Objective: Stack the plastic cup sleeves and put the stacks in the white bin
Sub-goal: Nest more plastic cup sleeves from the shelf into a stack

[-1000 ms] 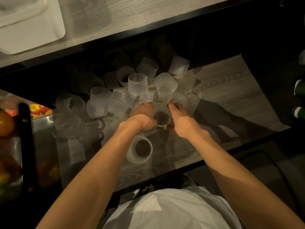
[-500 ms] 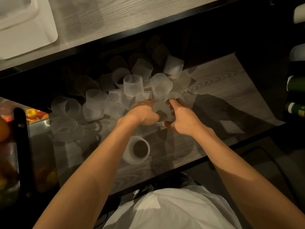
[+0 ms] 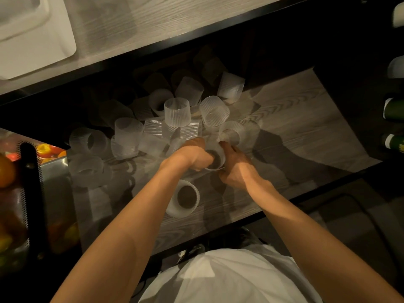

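Several ribbed, translucent plastic cup sleeves lie scattered on a lower wooden shelf. My left hand and my right hand both grip one sleeve stack between them, its dark opening facing me. A second sleeve stack stands upright just below my left wrist. The white bin sits on the upper counter at the far left, partly cut off by the frame edge.
A black counter edge overhangs the back of the shelf. A mesh basket of fruit stands at the left. Bottles line the right edge. The shelf's right half is bare wood.
Both hands have drawn the held sleeve stack slightly toward me and pressed closer around it. The scattered sleeves have not moved.
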`<state>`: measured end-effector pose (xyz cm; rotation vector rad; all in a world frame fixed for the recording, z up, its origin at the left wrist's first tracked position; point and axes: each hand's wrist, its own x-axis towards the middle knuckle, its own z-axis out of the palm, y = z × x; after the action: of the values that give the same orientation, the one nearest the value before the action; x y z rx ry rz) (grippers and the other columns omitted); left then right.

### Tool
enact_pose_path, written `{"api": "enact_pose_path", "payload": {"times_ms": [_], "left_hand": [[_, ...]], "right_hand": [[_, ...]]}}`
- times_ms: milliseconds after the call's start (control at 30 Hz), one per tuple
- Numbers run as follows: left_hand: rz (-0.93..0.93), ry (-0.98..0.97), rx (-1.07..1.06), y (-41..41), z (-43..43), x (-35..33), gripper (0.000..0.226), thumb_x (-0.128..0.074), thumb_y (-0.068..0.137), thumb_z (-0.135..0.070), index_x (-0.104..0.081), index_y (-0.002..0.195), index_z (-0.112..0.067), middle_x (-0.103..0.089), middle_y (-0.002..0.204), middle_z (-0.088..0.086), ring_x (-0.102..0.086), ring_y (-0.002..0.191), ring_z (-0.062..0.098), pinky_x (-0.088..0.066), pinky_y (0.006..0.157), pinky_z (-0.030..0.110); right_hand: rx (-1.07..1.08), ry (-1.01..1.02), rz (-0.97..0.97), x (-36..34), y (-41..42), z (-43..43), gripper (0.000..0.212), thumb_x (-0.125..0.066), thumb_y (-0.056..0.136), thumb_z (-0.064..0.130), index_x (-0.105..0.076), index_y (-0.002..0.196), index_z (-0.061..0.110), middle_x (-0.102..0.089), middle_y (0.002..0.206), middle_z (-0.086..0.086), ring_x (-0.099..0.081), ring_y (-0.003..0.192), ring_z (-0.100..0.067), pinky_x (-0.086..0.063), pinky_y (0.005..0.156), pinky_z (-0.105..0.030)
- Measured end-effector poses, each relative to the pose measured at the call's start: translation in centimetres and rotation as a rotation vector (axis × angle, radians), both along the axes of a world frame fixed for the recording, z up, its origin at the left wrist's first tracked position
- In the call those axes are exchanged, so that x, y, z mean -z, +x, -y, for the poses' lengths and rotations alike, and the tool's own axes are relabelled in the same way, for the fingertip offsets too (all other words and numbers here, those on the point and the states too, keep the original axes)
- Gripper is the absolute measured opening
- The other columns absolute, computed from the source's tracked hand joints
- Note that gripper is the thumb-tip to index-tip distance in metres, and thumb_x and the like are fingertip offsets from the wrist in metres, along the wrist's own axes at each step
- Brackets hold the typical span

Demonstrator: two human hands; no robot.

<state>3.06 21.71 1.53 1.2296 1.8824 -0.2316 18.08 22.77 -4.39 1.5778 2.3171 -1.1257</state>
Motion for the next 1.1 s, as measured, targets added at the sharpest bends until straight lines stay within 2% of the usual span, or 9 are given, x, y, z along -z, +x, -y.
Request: {"api": "enact_pose_path", "payload": {"times_ms": [67, 133, 267, 467, 700, 767, 867, 967, 1100], "left_hand": [[0.012, -0.027, 0.023, 0.1, 0.2, -0.2, 0.044, -0.058, 0.090, -0.020, -0.051, 0.131, -0.008, -0.065, 0.111, 0.009, -0.065, 0.093, 0.025, -0.051, 0.074, 0.032], [0.010, -0.015, 0.032, -0.2, 0.1, -0.4, 0.045, -0.058, 0.088, -0.021, -0.052, 0.131, -0.009, -0.067, 0.113, 0.009, -0.065, 0.098, 0.026, -0.054, 0.082, 0.035], [0.161, 0.131, -0.067, -1.0, -1.3, -1.8, 0.041, -0.058, 0.085, -0.017, -0.050, 0.125, -0.018, -0.072, 0.093, 0.005, -0.071, 0.088, 0.023, -0.059, 0.085, 0.044], [0.390, 0.383, -0.189, 0.8, -3.3, -2.4, 0.057, -0.061, 0.089, -0.011, -0.042, 0.143, -0.018, -0.058, 0.105, -0.004, -0.067, 0.103, 0.024, -0.056, 0.094, 0.044], [0.197, 0.166, -0.043, 1.8, -2.6, 1.2, 0.066, -0.060, 0.090, -0.020, -0.035, 0.151, -0.019, -0.050, 0.144, 0.009, -0.051, 0.130, 0.031, -0.047, 0.100, 0.037], [0.163, 0.124, -0.023, 1.5, -2.4, 1.9, 0.061, -0.061, 0.091, -0.024, -0.039, 0.147, -0.017, -0.049, 0.146, 0.009, -0.049, 0.132, 0.030, -0.046, 0.102, 0.037], [0.052, 0.137, -0.013, 0.8, -2.8, 2.1, 0.049, -0.062, 0.090, -0.029, -0.052, 0.135, -0.012, -0.056, 0.135, 0.009, -0.057, 0.122, 0.029, -0.047, 0.086, 0.031], [-0.011, 0.308, -0.273, -0.4, -3.6, 1.7, 0.028, -0.060, 0.086, -0.024, -0.063, 0.111, -0.012, -0.069, 0.113, 0.009, -0.067, 0.097, 0.026, -0.057, 0.078, 0.034], [0.049, 0.407, -0.492, -1.0, -4.2, 1.1, 0.049, -0.064, 0.090, -0.024, -0.048, 0.135, -0.013, -0.059, 0.127, 0.006, -0.065, 0.105, 0.028, -0.057, 0.090, 0.041]], "right_hand": [[0.022, -0.025, -0.028, -0.2, 0.1, 0.3, 0.072, -0.074, 0.079, 0.021, -0.038, 0.140, 0.024, -0.057, 0.129, -0.009, -0.061, 0.116, -0.035, -0.054, 0.088, -0.040], [0.046, -0.020, -0.059, -0.8, 0.4, 0.4, 0.067, -0.076, 0.078, 0.029, -0.040, 0.135, 0.026, -0.059, 0.126, -0.007, -0.063, 0.111, -0.033, -0.056, 0.086, -0.042], [0.098, 0.113, -0.128, -3.2, 1.6, -1.1, 0.078, -0.083, 0.078, 0.029, -0.039, 0.142, 0.025, -0.061, 0.121, -0.007, -0.065, 0.108, -0.028, -0.055, 0.093, -0.046], [0.210, 0.269, -0.195, -4.1, 2.8, -4.1, 0.085, -0.082, 0.077, 0.013, -0.037, 0.148, 0.025, -0.046, 0.137, -0.009, -0.059, 0.116, -0.030, -0.054, 0.096, -0.044], [0.070, 0.160, -0.085, -0.4, 3.8, -3.8, 0.080, -0.077, 0.081, 0.010, -0.036, 0.149, 0.015, -0.044, 0.141, -0.014, -0.052, 0.125, -0.036, -0.048, 0.098, -0.041], [-0.012, 0.053, 0.068, -0.1, 3.6, -4.0, 0.089, -0.078, 0.081, 0.013, -0.027, 0.154, 0.021, -0.038, 0.147, -0.013, -0.046, 0.132, -0.035, -0.043, 0.105, -0.040], [-0.077, -0.020, 0.179, -0.6, 3.5, -4.9, 0.092, -0.076, 0.084, 0.015, -0.021, 0.157, 0.028, -0.033, 0.154, -0.011, -0.039, 0.139, -0.035, -0.041, 0.112, -0.046], [-0.001, 0.095, 0.031, -2.0, 2.8, -6.3, 0.078, -0.070, 0.086, 0.007, -0.033, 0.153, 0.018, -0.040, 0.150, -0.013, -0.044, 0.135, -0.035, -0.044, 0.110, -0.044], [0.141, 0.169, -0.237, -3.2, 0.3, -8.8, 0.067, -0.063, 0.092, 0.006, -0.037, 0.152, 0.020, -0.042, 0.150, -0.007, -0.047, 0.134, -0.027, -0.043, 0.108, -0.036]]}}
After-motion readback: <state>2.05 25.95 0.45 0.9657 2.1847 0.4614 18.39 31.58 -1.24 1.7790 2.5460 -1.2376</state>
